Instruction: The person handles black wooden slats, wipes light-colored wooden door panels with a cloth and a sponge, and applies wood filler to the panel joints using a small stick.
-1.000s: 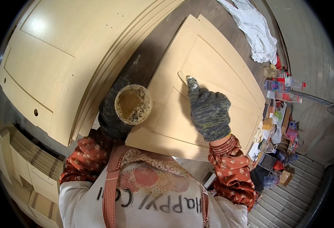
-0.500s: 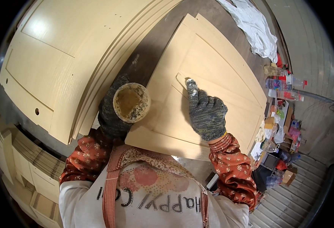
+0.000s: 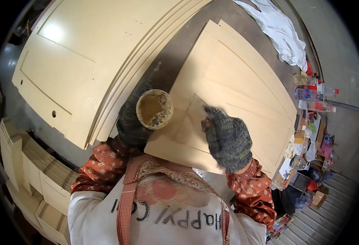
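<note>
— Holding what?
— Left hand (image 3: 132, 122) grips a cup (image 3: 154, 109) of filler over the panel (image 3: 236, 94); right hand (image 3: 227, 136) pinches something small, pressed on it.
— Handling?
— Panel looks stiff, light; take its edges.

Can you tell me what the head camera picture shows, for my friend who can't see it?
A person in dark knit gloves works on a pale cream cabinet door panel: the right hand presses on its surface while the left hand holds a small round tub of tan paste. More cream panels are stacked to the left.
</note>
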`<state>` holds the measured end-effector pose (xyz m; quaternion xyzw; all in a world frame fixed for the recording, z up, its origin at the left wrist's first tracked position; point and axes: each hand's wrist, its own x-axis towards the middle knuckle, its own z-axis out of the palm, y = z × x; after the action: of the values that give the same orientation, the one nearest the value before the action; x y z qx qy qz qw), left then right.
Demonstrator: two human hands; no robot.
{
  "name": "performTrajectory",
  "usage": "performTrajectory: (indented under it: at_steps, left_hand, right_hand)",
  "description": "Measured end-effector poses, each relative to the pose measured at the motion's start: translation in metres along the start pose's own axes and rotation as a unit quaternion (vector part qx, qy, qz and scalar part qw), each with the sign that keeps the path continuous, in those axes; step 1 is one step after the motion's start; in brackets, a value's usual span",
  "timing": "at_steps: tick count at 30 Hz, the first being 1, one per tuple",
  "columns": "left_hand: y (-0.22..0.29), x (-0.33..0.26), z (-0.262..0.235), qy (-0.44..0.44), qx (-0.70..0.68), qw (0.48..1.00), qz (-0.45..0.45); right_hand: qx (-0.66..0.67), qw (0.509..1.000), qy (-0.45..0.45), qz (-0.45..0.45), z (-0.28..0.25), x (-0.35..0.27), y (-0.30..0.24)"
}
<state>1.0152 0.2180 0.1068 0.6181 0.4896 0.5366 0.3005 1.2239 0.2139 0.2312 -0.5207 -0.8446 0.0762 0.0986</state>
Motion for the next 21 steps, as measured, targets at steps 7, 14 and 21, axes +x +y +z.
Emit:
performTrajectory:
  at_steps: [7,14,21]
  left_hand:
    - [-0.011,-0.001,-0.003,-0.055,0.013,0.994,0.097]
    - [-0.006,0.008,-0.008,-0.159,0.23,0.949,0.146]
    - [-0.017,-0.003,-0.009,-0.135,0.166,0.975,0.058]
  right_hand:
    - [0.068,0.992,-0.067,-0.088,-0.015,0.01,-0.013]
    - [0.08,0.979,0.047,-0.183,0.011,0.017,-0.017]
    - [-0.094,0.975,0.018,-0.2,0.016,0.013,-0.022]
